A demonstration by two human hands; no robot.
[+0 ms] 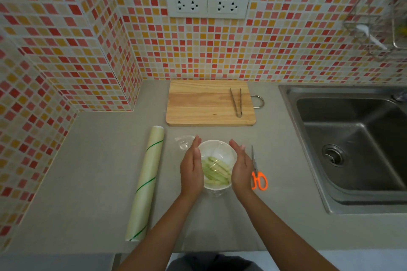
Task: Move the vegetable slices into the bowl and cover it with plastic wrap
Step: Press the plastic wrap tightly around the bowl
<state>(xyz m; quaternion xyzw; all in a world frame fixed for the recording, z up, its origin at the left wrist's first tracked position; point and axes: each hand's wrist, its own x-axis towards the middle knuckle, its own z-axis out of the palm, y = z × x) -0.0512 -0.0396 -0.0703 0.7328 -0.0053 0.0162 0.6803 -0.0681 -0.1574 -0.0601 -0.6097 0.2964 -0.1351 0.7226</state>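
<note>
Hands, left hand (192,169) and right hand (240,170), flank the bowl (220,149) (fingers straight, palms inward, gripping nothing).

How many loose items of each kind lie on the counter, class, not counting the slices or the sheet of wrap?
Cutting board: 1
Tongs: 1
Bowl: 1
Plastic wrap roll: 1
Scissors: 1
Total: 5

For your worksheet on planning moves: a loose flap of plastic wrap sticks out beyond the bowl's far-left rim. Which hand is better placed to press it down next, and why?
Probably the left hand. Its fingertips sit right beside the loose flap at the bowl's far-left rim. The right hand is on the opposite side, nearer the scissors, and would have to cross over.
</note>
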